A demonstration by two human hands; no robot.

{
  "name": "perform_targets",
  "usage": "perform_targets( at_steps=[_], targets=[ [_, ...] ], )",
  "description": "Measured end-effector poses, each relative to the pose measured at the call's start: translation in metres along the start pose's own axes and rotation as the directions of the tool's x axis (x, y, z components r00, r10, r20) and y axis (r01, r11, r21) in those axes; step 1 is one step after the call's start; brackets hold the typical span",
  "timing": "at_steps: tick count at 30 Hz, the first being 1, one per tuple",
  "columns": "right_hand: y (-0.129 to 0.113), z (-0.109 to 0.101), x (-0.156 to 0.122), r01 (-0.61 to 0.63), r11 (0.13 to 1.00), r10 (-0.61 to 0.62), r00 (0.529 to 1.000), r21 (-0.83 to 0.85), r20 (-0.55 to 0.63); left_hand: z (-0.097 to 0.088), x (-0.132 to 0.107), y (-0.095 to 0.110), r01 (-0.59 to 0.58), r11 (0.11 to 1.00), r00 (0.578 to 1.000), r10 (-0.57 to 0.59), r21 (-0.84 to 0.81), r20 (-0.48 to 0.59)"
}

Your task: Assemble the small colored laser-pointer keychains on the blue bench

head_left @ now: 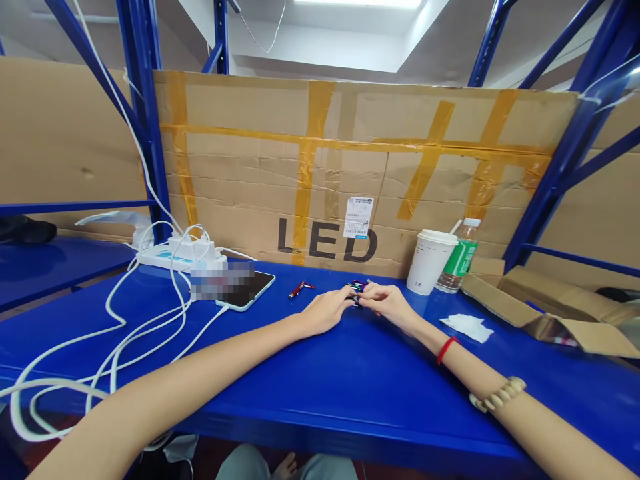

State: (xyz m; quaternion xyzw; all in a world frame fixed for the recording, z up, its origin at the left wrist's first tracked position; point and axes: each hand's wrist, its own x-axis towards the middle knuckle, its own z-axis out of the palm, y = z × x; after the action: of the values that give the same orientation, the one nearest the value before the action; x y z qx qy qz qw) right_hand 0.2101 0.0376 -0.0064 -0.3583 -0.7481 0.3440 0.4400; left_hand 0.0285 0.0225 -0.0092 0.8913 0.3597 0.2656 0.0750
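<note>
My left hand (326, 311) and my right hand (389, 305) meet over the middle of the blue table, fingertips close together. Both are closed in a pinch around something small and dark between them, too small and covered to name. Just beyond the fingertips lie small shiny purple-and-dark pieces (358, 285), partly hidden by the fingers. To the left of my left hand, a small red L-shaped metallic piece (301, 289) rests on the table, touched by neither hand.
A phone (249, 291) with a white cable lies left, near a power strip (167, 256) and loose cables. On the right stand a white paper cup (425, 262) and a water bottle (459, 257), with a crumpled tissue (469, 327) and an open cardboard box (545, 310). Cardboard (240, 180) walls the back.
</note>
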Motion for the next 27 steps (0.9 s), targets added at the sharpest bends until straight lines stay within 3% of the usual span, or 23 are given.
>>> perform_targets(
  at_steps=[9,19,27],
  targets=[
    [0.001,-0.001,0.0,0.1,0.989,-0.102,0.995,-0.108,-0.015,-0.002,-0.001,0.002,-0.042,0.999,0.999,0.043,-0.023,0.016],
    [-0.003,0.005,0.001,0.121,0.988,-0.123,0.992,-0.094,-0.013,0.0,0.001,0.003,-0.057,0.998,0.992,0.053,-0.032,-0.119],
    [-0.01,0.008,0.001,-0.002,0.998,-0.002,0.998,-0.064,-0.055,0.002,0.002,0.002,-0.058,0.997,0.97,0.068,0.052,-0.233]
  ],
)
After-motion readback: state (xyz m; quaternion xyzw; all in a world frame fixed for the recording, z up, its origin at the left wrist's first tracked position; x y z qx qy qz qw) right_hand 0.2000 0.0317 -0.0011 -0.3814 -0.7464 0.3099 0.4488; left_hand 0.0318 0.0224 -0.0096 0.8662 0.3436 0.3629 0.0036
